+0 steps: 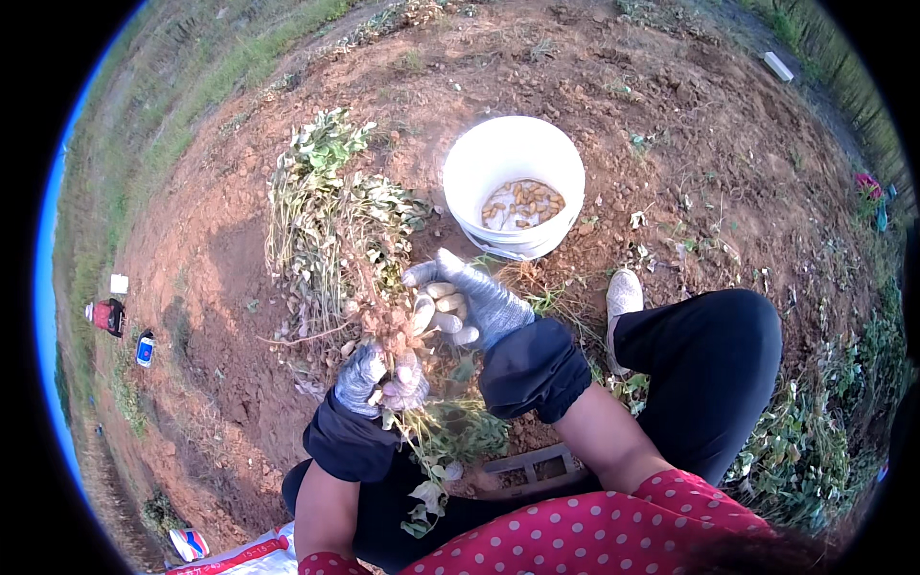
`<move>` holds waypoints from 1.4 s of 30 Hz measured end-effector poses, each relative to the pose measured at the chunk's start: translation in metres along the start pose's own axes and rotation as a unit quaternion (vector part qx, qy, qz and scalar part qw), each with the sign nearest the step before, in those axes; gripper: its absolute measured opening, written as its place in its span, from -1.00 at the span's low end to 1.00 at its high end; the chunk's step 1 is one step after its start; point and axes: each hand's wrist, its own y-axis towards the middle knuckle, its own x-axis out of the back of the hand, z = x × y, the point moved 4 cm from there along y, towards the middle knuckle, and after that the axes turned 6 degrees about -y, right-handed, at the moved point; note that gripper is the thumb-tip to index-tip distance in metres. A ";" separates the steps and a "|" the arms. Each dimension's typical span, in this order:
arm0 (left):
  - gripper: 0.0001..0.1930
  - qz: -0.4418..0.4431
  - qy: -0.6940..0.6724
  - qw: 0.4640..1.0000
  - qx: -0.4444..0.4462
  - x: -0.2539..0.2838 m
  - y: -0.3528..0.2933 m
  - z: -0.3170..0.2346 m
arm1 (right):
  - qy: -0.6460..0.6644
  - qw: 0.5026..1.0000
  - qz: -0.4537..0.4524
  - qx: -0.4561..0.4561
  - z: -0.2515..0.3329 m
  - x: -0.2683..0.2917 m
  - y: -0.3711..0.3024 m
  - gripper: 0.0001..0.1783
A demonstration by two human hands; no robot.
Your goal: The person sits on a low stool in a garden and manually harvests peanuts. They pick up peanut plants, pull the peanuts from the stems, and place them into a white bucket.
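Observation:
My left hand [383,379], in a grey-and-white glove, is closed around the stems of a peanut plant [386,326]. Its root end with soil and pods points up and away from me, and its leaves hang toward my lap. Beside the roots, my gloved right hand [479,302] is turned palm to the left, its fingers curled around several loose peanuts [448,299]. Just beyond my right hand stands a white bucket [513,151], with peanut pods [522,204] lying over part of its bottom.
A heap of pulled peanut plants [335,211] lies left of the bucket. My right shoe [625,292] rests on reddish soil [402,77]. A grey plastic crate-like piece [537,468] is under me. More cut greenery [795,450] lies at right, a white sack [259,556] at lower left.

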 end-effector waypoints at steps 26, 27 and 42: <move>-0.79 -0.288 0.242 0.913 -0.155 0.008 0.020 -0.017 | -0.840 0.416 -0.044 0.346 0.064 -0.102 0.007 -0.60; -0.81 -0.282 0.256 0.913 -0.146 0.007 0.022 -0.018 | -0.873 0.372 -0.040 0.314 0.056 -0.100 0.012 -0.61; -0.86 -0.340 0.344 0.831 -0.275 0.026 0.018 -0.026 | -0.123 0.938 0.044 0.320 0.054 -0.062 0.002 -0.70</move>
